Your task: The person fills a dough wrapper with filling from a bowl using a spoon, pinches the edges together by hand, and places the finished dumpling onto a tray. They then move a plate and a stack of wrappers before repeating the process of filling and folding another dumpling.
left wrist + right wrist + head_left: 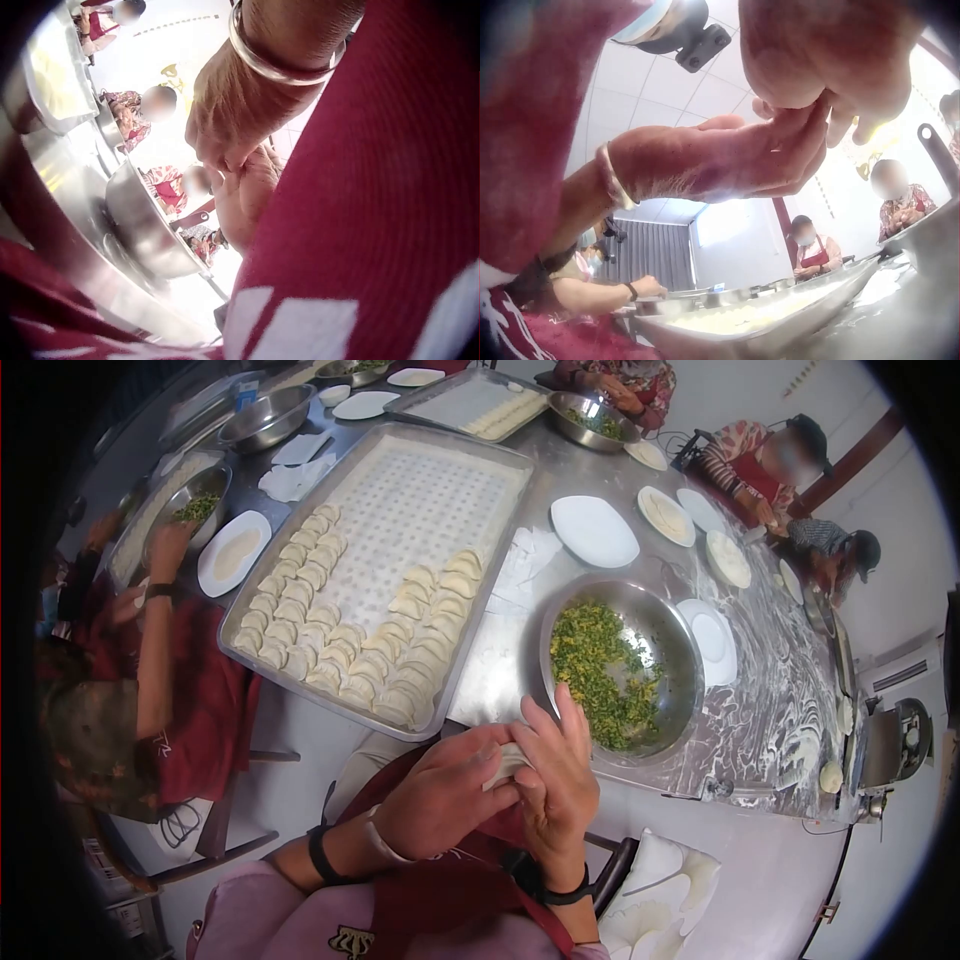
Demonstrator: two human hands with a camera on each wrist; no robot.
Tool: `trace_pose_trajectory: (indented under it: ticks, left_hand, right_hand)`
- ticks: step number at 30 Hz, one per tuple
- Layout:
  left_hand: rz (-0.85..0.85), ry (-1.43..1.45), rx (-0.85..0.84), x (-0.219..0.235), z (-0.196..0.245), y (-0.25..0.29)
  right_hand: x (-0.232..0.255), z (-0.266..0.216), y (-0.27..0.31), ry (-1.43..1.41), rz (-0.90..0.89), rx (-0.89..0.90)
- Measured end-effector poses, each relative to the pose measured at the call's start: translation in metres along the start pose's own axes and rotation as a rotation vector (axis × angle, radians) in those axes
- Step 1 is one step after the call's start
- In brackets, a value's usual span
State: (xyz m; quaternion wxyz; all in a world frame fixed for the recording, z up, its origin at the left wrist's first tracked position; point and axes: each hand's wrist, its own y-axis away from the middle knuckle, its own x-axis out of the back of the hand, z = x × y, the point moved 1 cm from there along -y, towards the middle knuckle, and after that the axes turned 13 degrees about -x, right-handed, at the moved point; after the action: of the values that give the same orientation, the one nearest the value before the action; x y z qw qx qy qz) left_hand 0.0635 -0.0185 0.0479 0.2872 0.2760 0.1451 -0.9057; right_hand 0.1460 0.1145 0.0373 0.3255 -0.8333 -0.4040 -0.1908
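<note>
Both my hands, left hand (440, 800) and right hand (555, 785), pinch the dumpling (507, 763); squeezing too hard could burst its seam.

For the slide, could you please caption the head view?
Both hands, left and right, pinch a dumpling beside the filling bowl and dumpling tray.

Pale cream dumplings (345, 635) lie in rows on a silver tray (497, 460) lined white with a dotted grid. The steel bowl (668, 635) holds green and yellow filling (597, 670). White plates (594, 530) dot the flour-streaked grey worktop (770, 700). A dark red apron (440, 900) lies over pink sleeves (260, 910).
</note>
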Motion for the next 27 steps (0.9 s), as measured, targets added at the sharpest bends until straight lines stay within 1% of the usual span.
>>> trace_pose_trajectory:
  ticks: [1,3,5,6,7,10,11,14,15,17,20,23,26,27]
  left_hand:
    - [-0.057,-0.191,-0.054,0.005,-0.005,-0.001]
    - [-0.273,-0.834,-0.292,0.017,-0.017,-0.006]
    - [-0.225,-0.809,-0.196,0.022,-0.008,-0.009]
    - [-0.069,-0.432,-0.013,0.016,-0.003,-0.015]
    - [0.085,-0.042,0.149,0.015,0.003,-0.016]
    - [0.098,-0.236,0.087,0.043,0.021,-0.022]
    - [0.058,-0.344,0.055,0.062,0.022,-0.025]
    - [0.135,-0.628,-0.010,0.103,0.038,-0.033]
    - [0.137,-0.744,-0.058,0.119,0.043,-0.037]
    - [0.134,-0.972,-0.154,0.149,0.056,-0.047]
    - [0.142,-1.251,-0.152,0.176,0.073,-0.066]
    - [0.111,-1.401,-0.233,0.209,0.067,-0.081]
    - [0.101,-1.522,-0.186,0.223,0.058,-0.091]
    - [0.067,-1.551,-0.201,0.227,0.055,-0.094]
  right_hand:
    - [0.001,-0.002,-0.001,0.040,-0.003,-0.004]
    - [-0.001,-0.004,-0.003,0.056,0.011,-0.025]
    - [-0.003,-0.004,-0.002,-0.010,0.044,-0.055]
    - [0.001,-0.007,-0.003,-0.041,0.066,-0.089]
    - [0.007,-0.009,-0.002,-0.006,0.099,-0.106]
    - [0.021,0.001,0.003,-0.127,0.208,-0.150]
    - [0.024,0.006,0.007,-0.171,0.228,-0.199]
    - [0.035,0.013,0.017,-0.268,0.267,-0.339]
    - [0.036,0.015,0.019,-0.295,0.276,-0.382]
    - [0.036,0.020,0.024,-0.329,0.292,-0.398]
    - [0.033,0.023,0.027,-0.353,0.297,-0.411]
    - [0.034,0.026,0.030,-0.324,0.279,-0.410]
    - [0.037,0.023,0.032,-0.308,0.281,-0.407]
    - [0.038,0.022,0.033,-0.317,0.287,-0.411]
